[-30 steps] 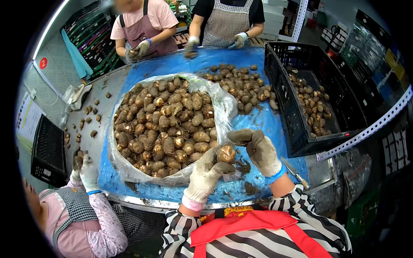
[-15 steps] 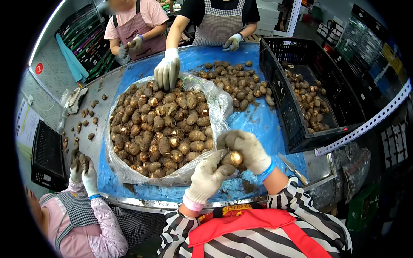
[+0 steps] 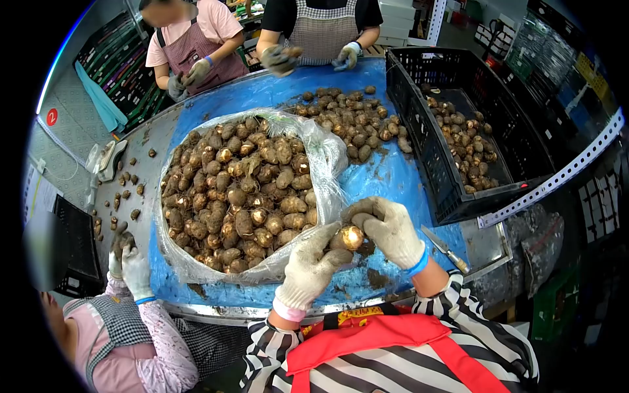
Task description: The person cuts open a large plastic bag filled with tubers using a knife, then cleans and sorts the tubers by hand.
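Note:
Both gloved hands meet over the table's near side around a brown taro corm (image 3: 352, 238), whose pale cut end faces up toward me. My left hand (image 3: 308, 265), in a white knit glove, is closed on the corm from the left. From the upper right, my right hand (image 3: 386, 229), its glove fingers soiled, is closed on the same corm, fingertips curled behind it. Just left of my hands, an open clear plastic sack (image 3: 327, 150) is heaped with taro corms (image 3: 242, 190). A knife (image 3: 447, 251) with a wooden handle lies to the right of my right hand.
More taro corms (image 3: 357, 121) are piled on the blue sheet (image 3: 386, 177). A black crate (image 3: 432, 177) holding corms stands at right. Two people work across the table; another person's gloved hands (image 3: 131, 265) are at left. Loose corms (image 3: 135, 214) lie on the metal surface.
The person opposite has drawn a hand back from the sack and now holds something small. The corm between my hands has turned so its cut end shows more. The view has shifted slightly.

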Demonstrator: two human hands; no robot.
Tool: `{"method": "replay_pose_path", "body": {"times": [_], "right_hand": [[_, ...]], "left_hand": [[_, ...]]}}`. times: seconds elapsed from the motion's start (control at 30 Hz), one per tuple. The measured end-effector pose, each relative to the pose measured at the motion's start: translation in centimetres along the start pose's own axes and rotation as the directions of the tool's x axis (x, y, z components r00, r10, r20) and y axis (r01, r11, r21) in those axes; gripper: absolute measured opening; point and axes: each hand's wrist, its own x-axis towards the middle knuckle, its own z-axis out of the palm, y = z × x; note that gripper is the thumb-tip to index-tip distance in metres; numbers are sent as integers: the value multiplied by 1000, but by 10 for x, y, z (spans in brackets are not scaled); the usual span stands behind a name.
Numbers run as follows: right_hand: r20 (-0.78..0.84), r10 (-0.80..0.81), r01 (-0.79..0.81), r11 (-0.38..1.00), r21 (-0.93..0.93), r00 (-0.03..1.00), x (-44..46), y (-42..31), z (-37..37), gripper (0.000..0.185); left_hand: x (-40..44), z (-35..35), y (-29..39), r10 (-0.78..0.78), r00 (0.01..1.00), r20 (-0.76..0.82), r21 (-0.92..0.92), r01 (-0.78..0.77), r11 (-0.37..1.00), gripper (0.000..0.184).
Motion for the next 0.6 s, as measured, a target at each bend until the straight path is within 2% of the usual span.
{"method": "replay_pose_path", "body": {"times": [0.1,0.13,0.2,0.23,0.27,0.3,0.33,0.37,0.4,0.43,0.47,0.5,0.53,0.6], "right_hand": [[84,16,-12,999,-43,996,13,1,0,25],[94,14,-20,998,60,995,14,1,1,29],[117,49,-63,991,120,992,10,-8,1,30],[134,67,-86,986,142,989,8,-13,0,31],[223,27,-33,999,28,975,6,-14,-3,33],[221,-1,-12,998,60,975,5,-11,0,32],[216,-29,9,996,94,976,5,-5,4,32],[207,-59,33,991,126,976,3,-1,9,32],[169,16,-89,896,435,985,0,-2,18,31],[123,34,-81,913,400,992,0,2,19,31],[77,52,-76,928,365,996,1,11,20,31],[31,67,-73,942,329,997,2,23,22,31],[-44,1,10,965,264,999,6,38,25,30],[-5,-48,48,995,83,999,10,44,16,28]], "left_hand": [[-2,-4,9,-79,996,34,-182,84,980,51],[-2,-5,5,-46,999,10,-142,47,989,52],[-1,-6,-2,24,999,-43,-62,-26,998,54],[-1,-8,2,-3,998,-57,-39,1,999,55],[-1,-9,10,-34,997,-69,-19,32,999,56],[-1,-9,15,-68,995,-77,2,68,998,58],[0,-5,14,-9,993,-114,-35,5,999,60],[1,0,11,20,992,-127,-154,-40,987,60],[3,3,7,52,988,-145,-268,-90,959,60],[5,5,5,83,982,-169,-377,-142,915,60],[3,6,8,5,987,-163,-370,-65,927,58],[3,5,7,6,987,-160,-330,-59,942,58],[3,4,5,6,988,-157,-291,-52,955,57],[2,5,2,27,987,-160,-202,-60,978,52]]}}
